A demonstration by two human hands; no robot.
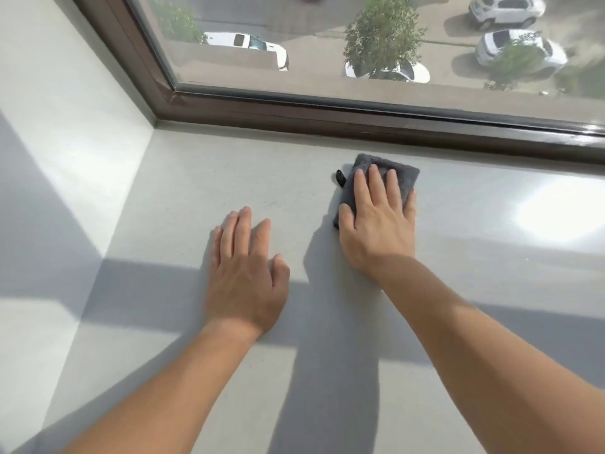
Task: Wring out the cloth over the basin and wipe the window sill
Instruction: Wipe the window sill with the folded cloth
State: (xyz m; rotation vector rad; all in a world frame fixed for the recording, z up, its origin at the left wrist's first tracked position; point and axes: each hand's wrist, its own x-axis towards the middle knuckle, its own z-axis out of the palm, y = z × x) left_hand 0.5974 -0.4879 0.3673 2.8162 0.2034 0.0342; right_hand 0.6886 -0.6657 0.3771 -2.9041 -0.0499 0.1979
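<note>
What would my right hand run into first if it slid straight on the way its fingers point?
Probably the brown window frame. The right hand, pressing flat on the grey cloth, points toward it, with only a strip of bare sill between. The black tab sits off to its left.

Right hand presses grey cloth on sill; left hand flat.

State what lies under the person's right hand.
A folded grey cloth, pressed flat by the right hand onto the window sill. The cloth's middle and the sill beneath are covered.
</note>
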